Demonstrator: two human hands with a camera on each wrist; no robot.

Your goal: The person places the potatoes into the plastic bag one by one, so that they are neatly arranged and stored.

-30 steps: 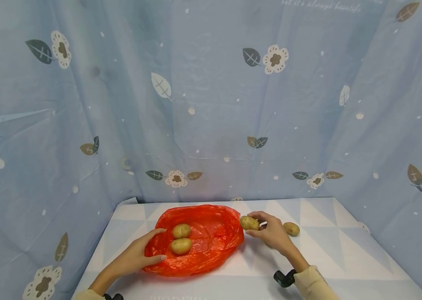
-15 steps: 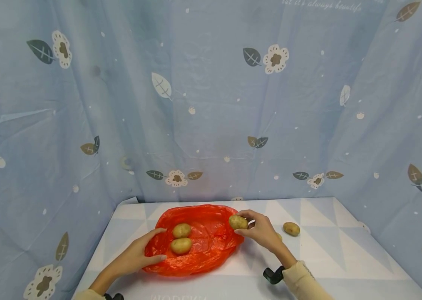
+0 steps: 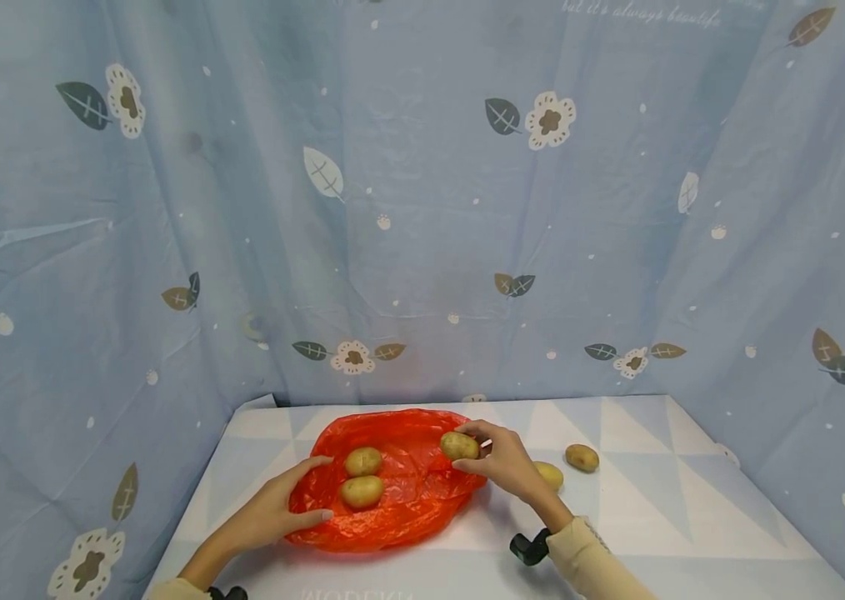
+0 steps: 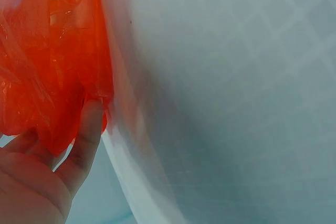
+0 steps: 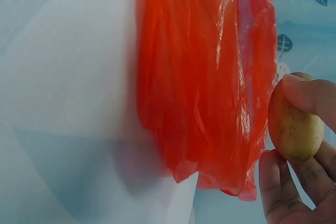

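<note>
A red plastic bag lies spread wide, its mouth upward, with two potatoes inside on the left. My left hand holds the bag's left side, thumb and fingers curved around its edge; the left wrist view shows the fingers against the crumpled plastic. Between the thumb and fingers of my right hand is another potato, over the right rim of the bag. In the right wrist view this potato is just above the bag's side wall.
Two more potatoes are on the white and pale blue patterned table: one potato partly behind the right wrist, the other potato farther right. A blue floral curtain hangs behind and beside the table.
My right hand has moved left with its potato, from beside the bag to over its right rim. A potato behind the right wrist has come into view. My left hand stays put.
</note>
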